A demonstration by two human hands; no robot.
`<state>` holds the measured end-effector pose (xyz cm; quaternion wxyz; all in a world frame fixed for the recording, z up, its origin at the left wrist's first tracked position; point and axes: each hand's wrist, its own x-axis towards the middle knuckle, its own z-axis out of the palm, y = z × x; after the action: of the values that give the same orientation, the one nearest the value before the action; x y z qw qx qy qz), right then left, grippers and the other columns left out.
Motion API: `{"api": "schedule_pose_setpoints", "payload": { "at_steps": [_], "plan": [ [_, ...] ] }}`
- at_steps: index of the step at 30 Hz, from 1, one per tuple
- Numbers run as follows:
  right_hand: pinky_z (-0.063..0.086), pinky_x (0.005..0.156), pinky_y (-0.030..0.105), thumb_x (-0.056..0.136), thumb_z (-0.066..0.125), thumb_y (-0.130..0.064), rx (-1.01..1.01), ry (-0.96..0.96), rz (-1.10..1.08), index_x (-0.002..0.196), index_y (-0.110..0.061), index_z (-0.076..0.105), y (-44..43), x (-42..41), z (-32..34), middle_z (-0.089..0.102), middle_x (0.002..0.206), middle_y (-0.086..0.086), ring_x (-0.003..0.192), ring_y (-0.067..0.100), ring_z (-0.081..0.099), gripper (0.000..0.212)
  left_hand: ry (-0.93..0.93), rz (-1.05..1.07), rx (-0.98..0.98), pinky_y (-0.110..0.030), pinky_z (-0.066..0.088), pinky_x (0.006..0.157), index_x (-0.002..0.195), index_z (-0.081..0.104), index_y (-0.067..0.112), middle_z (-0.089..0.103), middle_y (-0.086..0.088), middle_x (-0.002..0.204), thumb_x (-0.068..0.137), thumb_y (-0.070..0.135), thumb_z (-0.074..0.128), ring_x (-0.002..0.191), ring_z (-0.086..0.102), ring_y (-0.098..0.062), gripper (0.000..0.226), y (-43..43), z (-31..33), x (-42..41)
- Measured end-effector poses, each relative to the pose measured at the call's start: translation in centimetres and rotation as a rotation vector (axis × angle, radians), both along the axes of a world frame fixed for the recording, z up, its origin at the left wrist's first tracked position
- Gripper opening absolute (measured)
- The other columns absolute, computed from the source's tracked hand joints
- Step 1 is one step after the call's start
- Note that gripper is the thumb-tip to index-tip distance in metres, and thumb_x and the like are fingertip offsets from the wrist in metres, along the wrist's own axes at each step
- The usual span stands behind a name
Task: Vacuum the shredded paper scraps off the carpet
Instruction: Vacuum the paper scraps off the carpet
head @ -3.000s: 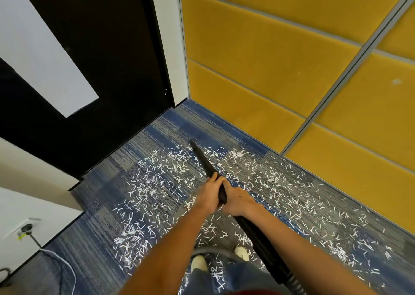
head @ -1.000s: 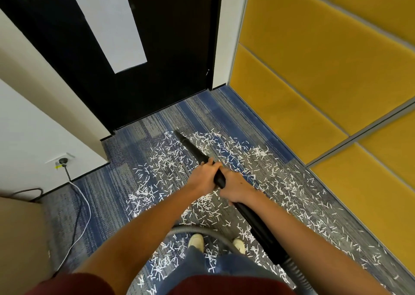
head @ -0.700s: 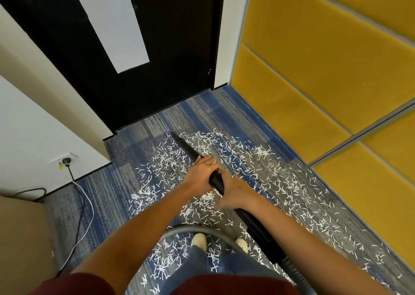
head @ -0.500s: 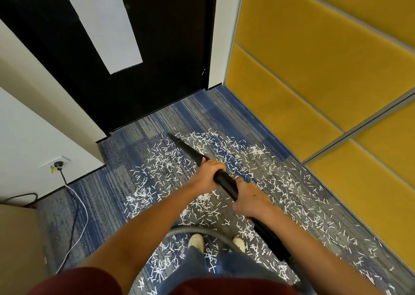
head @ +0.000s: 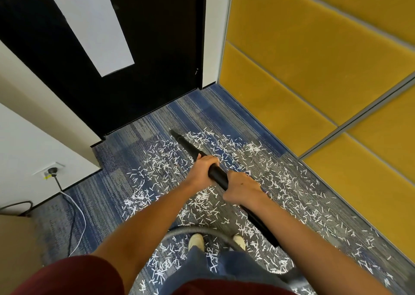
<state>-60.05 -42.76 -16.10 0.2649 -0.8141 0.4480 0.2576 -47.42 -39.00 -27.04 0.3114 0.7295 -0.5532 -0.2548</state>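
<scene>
We see a wall outlet (head: 52, 170) at 9 o'clock with a plug in it and a white cable (head: 77, 213) trailing down over the carpet (head: 107, 189). Black door (head: 157, 47) at 12. Left hand (head: 203, 171) has its fingers wrapped tight around the black vacuum wand (head: 216, 174), on the forward part. The wand's narrow nozzle tip (head: 174, 133) sits past those fingers at roughly 11 o'clock from the hand, down at the far edge of the mess. Shredded paper scraps (head: 157, 162) lie strewn on the carpet to both sides of the wand, under both hands, and back around the shoes (head: 196, 242). Right hand (head: 241, 189) is clamped on the wand just behind the left, a short bare stretch of tube between them. Grey hose (head: 202, 230) curves across in front of the shoes. Yellow wall panels (head: 314, 58) from 1 to 4 o'clock. No containers in view.
</scene>
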Motion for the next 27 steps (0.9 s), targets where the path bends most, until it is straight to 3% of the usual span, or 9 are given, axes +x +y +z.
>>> {"api": "schedule_pose_setpoints", "payload": {
  "at_steps": [4,7,9,13,17,20,25,27],
  "plan": [
    [0.054,0.072,0.030,0.082,0.059,-0.012,0.017,-0.009,0.000,0.114,-0.014,0.047,-0.2,-0.1,0.4,0.046,0.078,-0.003,0.076,0.018,0.058,0.034,-0.008,-0.037,0.005,-0.043,0.040,0.101,0.090,0.060,0.011,0.060,0.000,0.096,0.071,-0.005,0.071,0.096,0.053,-0.016,0.027,-0.4,0.3,0.3],
    [0.052,0.074,0.030,0.085,0.058,-0.014,-0.015,-0.014,0.040,0.119,-0.012,0.046,0.2,-0.2,0.7,0.048,0.084,-0.001,0.080,0.020,0.056,0.036,-0.039,-0.022,0.027,-0.031,0.030,0.112,0.115,0.059,0.011,0.056,-0.004,0.126,0.072,-0.002,0.074,0.119,0.047,-0.017,0.048,0.1,-0.3,1.2],
    [0.050,0.073,0.030,0.086,0.057,-0.014,-0.018,-0.017,0.062,0.121,-0.012,0.046,0.5,-0.3,0.8,0.047,0.084,-0.001,0.080,0.020,0.055,0.036,-0.110,-0.042,0.020,-0.027,0.018,0.116,0.108,0.064,0.012,0.057,-0.002,0.129,0.075,0.000,0.073,0.129,0.044,-0.019,0.037,0.2,-1.0,1.9],
    [0.047,0.066,0.029,0.086,0.057,-0.014,-0.024,-0.031,0.042,0.120,-0.015,0.046,0.4,-0.1,1.0,0.045,0.081,-0.003,0.079,0.019,0.056,0.036,-0.147,-0.037,0.059,-0.040,0.021,0.118,0.098,0.064,0.013,0.062,0.003,0.119,0.077,-0.001,0.071,0.127,0.046,-0.020,0.026,-0.2,-0.6,2.5],
    [0.044,0.064,0.028,0.089,0.057,-0.014,-0.055,-0.049,0.041,0.123,-0.012,0.042,0.7,1.0,1.0,0.046,0.088,0.000,0.077,0.019,0.054,0.037,-0.171,-0.021,0.079,-0.036,0.004,0.119,0.100,0.062,0.010,0.050,-0.009,0.138,0.082,-0.004,0.065,0.140,0.030,-0.026,0.023,-0.6,0.1,3.5],
    [0.044,0.062,0.028,0.090,0.057,-0.017,-0.065,-0.054,0.027,0.123,-0.012,0.040,0.9,1.6,0.5,0.044,0.081,-0.002,0.076,0.019,0.054,0.037,-0.166,-0.048,0.171,-0.047,0.017,0.118,0.100,0.059,0.022,0.042,-0.011,0.144,0.083,0.002,0.065,0.142,0.024,-0.031,0.028,-1.2,-0.1,4.0],
    [0.049,0.068,0.030,0.088,0.059,-0.020,-0.044,-0.029,-0.007,0.122,-0.013,0.042,0.3,1.2,0.0,0.048,0.091,0.000,0.081,0.021,0.056,0.039,-0.140,-0.050,0.233,-0.046,0.019,0.117,0.111,0.060,0.019,0.042,-0.007,0.145,0.083,-0.002,0.063,0.141,0.026,-0.031,0.036,-2.2,-0.5,2.8],
    [0.050,0.071,0.032,0.086,0.059,-0.018,-0.037,-0.017,-0.012,0.122,-0.012,0.042,0.3,0.8,-0.2,0.049,0.093,0.002,0.083,0.022,0.058,0.039,-0.147,-0.059,0.283,-0.050,0.026,0.113,0.116,0.058,0.019,0.039,-0.006,0.147,0.083,-0.002,0.062,0.141,0.025,-0.034,0.039,-2.2,-0.6,2.4]
  ]
}}
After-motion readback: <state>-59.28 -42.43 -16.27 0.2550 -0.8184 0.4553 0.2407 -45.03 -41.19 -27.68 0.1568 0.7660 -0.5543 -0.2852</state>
